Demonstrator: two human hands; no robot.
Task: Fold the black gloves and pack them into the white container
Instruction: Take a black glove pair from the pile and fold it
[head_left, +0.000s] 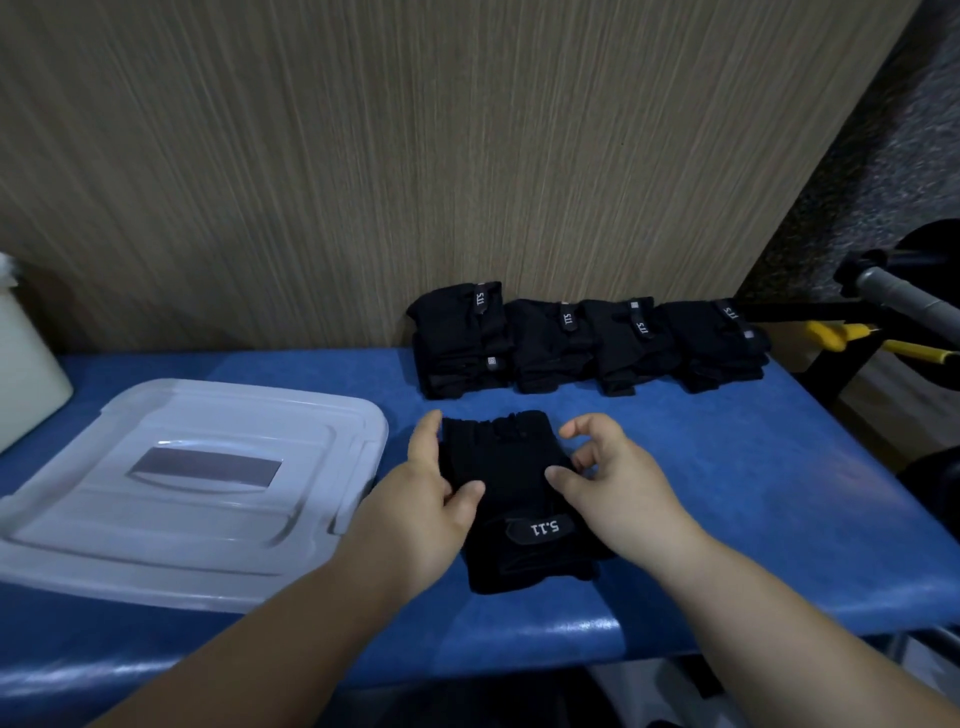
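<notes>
One black glove (506, 467) lies flat on the blue table (727, 493) beside the white container (218, 410); left hand (436, 499) pinches its left edge; right hand (602, 478) sets thumb on it, fingers curled, grip uncertain. Judged light, limp, unbreakable; best held at opposite edges.

The glove (506, 467) is black, its strap lettered 5.11 in pale grey. Behind the glove, the folded gloves (582, 343) are black too, with small grey tags. Under it, the surface (727, 493) is blue. Left of it, the container lid (182, 519) is translucent white with a dark grey rectangle. Further behind, the wall panel (415, 156) is beige-brown, finely streaked.
</notes>
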